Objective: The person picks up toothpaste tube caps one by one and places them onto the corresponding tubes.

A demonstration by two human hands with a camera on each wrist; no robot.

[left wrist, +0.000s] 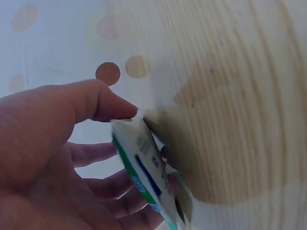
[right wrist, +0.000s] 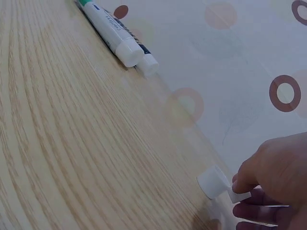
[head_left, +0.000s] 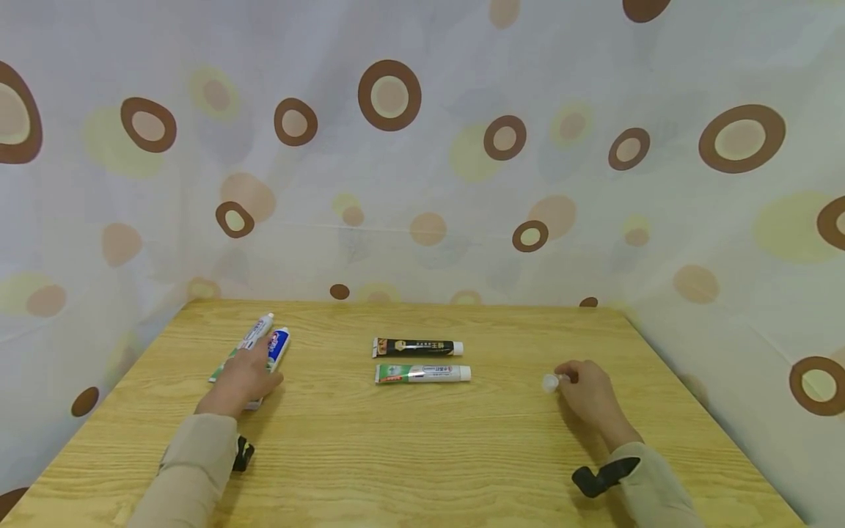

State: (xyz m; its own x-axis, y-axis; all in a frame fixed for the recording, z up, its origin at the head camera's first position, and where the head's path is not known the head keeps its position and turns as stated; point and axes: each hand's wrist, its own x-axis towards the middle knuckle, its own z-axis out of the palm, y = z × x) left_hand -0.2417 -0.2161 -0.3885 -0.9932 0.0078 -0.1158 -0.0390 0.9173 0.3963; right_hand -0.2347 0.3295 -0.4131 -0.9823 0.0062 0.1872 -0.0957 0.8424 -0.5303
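Left hand (head_left: pixel 243 378) is gripping a toothpaste tube (left wrist: pixel 144 155), right hand (head_left: pixel 590 390) pinching a white object (right wrist: pixel 212 182); light pressure is probably sufficing.

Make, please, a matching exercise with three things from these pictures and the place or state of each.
1. black tube
2. left hand
3. right hand

A. near the blue tube, on the left side of the table
B. holding a small white object
C. mid-table, beside a green-and-white tube

Right pairs: 1-C, 2-A, 3-B
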